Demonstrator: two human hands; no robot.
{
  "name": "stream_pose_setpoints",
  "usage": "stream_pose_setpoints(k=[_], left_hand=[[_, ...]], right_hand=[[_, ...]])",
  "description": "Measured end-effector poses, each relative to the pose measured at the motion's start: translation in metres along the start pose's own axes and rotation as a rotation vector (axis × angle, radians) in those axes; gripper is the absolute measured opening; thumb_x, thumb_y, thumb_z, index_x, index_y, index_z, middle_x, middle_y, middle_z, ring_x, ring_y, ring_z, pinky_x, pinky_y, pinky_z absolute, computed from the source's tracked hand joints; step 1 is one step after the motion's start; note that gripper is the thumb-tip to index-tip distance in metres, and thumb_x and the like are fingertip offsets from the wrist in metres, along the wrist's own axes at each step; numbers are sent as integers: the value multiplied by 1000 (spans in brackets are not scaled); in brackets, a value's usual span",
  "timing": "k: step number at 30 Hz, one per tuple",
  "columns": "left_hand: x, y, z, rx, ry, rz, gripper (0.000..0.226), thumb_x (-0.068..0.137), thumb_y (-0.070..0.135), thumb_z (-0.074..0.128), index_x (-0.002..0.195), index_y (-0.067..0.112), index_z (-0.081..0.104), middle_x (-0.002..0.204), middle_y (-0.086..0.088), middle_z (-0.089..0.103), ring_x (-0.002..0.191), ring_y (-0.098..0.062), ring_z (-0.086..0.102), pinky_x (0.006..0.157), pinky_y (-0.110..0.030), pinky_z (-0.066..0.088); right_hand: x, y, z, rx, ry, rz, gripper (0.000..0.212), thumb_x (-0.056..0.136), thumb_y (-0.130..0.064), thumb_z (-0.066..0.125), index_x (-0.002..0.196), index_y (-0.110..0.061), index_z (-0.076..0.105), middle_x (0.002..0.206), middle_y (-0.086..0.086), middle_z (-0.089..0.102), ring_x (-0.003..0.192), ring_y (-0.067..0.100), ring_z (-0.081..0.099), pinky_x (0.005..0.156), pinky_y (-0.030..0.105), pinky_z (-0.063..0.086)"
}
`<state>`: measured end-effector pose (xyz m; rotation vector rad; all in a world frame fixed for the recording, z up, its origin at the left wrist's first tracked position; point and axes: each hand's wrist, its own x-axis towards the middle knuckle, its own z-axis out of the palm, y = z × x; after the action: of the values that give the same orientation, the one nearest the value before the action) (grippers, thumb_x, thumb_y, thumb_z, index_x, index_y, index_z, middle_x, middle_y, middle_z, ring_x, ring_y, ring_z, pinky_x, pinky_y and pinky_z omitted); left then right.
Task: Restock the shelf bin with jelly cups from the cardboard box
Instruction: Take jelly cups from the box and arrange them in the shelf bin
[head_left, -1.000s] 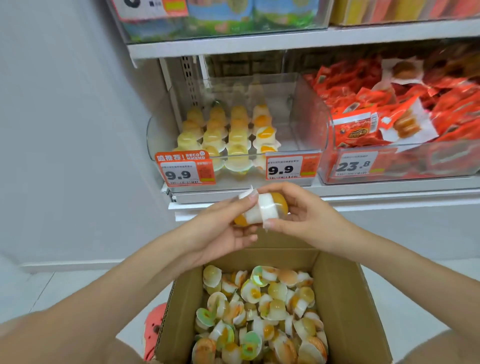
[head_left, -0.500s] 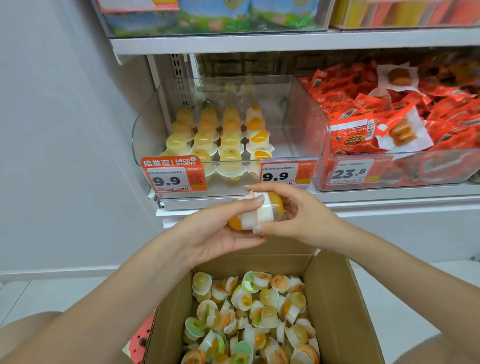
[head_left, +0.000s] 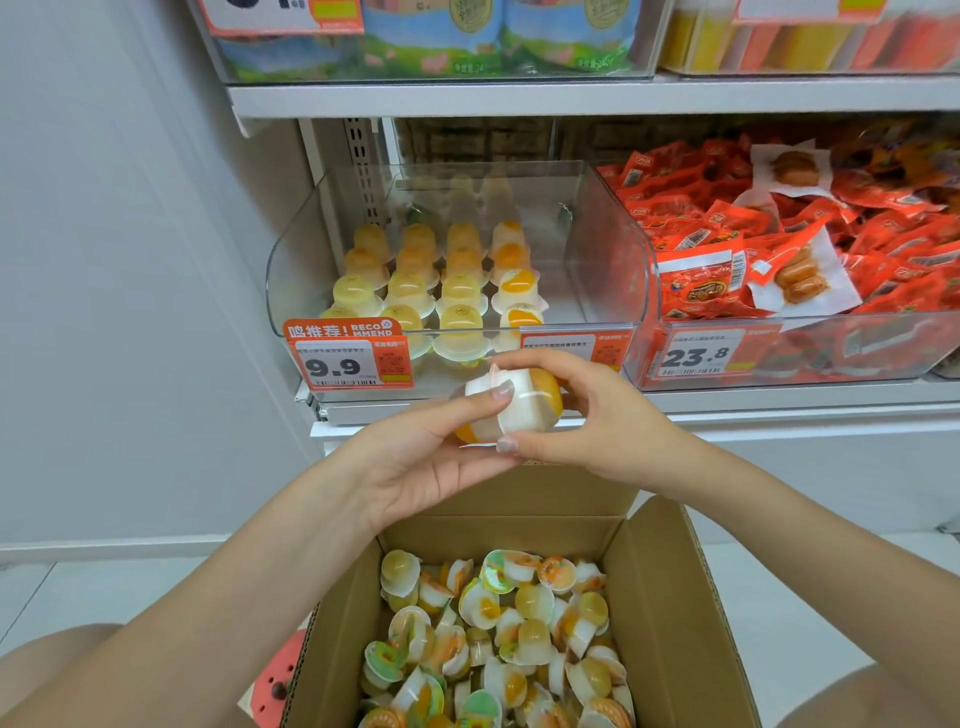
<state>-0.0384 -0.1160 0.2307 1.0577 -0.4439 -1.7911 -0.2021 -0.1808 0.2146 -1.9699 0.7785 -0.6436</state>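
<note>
Just below the front edge of the clear plastic shelf bin (head_left: 613, 249), two stacked orange-and-white jelly cups (head_left: 511, 402) sit pinched between left hand (head_left: 431, 462) and right hand (head_left: 587, 421), likely slipping into the brown cardboard box (head_left: 670, 597) if either loosens.

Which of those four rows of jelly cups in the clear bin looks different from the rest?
The rightmost row in the shelf bin: its cups are white with orange centres, while the other three rows are plain yellow.
</note>
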Motion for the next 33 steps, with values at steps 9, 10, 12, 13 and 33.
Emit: stream_pose_setpoints(k=[9, 10, 12, 13, 33], left_hand=[[1, 2, -1, -68, 19, 16, 49, 68, 16, 69, 115, 6, 62, 113, -22, 67, 98, -33, 68, 77, -38, 57], [1, 2, -2, -84, 3, 14, 51, 68, 17, 69, 117, 5, 61, 114, -23, 66, 101, -34, 67, 78, -38, 57], [2, 3, -4, -105, -12, 11, 51, 68, 19, 68, 117, 4, 60, 114, -24, 66, 98, -36, 67, 75, -37, 58], [2, 4, -5, -111, -12, 9, 52, 69, 19, 68, 117, 3, 60, 114, -24, 66, 98, -35, 67, 74, -36, 59], [19, 51, -85, 1305, 220, 476, 37, 76, 37, 75, 109, 32, 57, 104, 19, 60, 101, 8, 54, 84, -10, 43]], right_hand=[[5, -1, 7, -2, 86, 0, 61, 65, -33, 83, 121, -33, 58, 115, -14, 63, 106, 5, 60, 95, 29, 49], [5, -1, 9, 2, 87, -1, 66, 62, -39, 81, 123, -35, 56, 117, -16, 61, 108, 4, 59, 96, 27, 49], [8, -4, 12, 19, 84, -4, 70, 59, -44, 79, 124, -36, 55, 118, -16, 60, 109, 5, 59, 95, 27, 50], [9, -5, 12, 23, 85, -8, 66, 59, -42, 80, 121, -36, 57, 115, -15, 62, 107, 6, 60, 94, 28, 50], [214, 9, -124, -1065, 70, 273, 44, 73, -27, 75, 113, -12, 61, 114, 15, 62, 103, 34, 59, 86, 35, 49]])
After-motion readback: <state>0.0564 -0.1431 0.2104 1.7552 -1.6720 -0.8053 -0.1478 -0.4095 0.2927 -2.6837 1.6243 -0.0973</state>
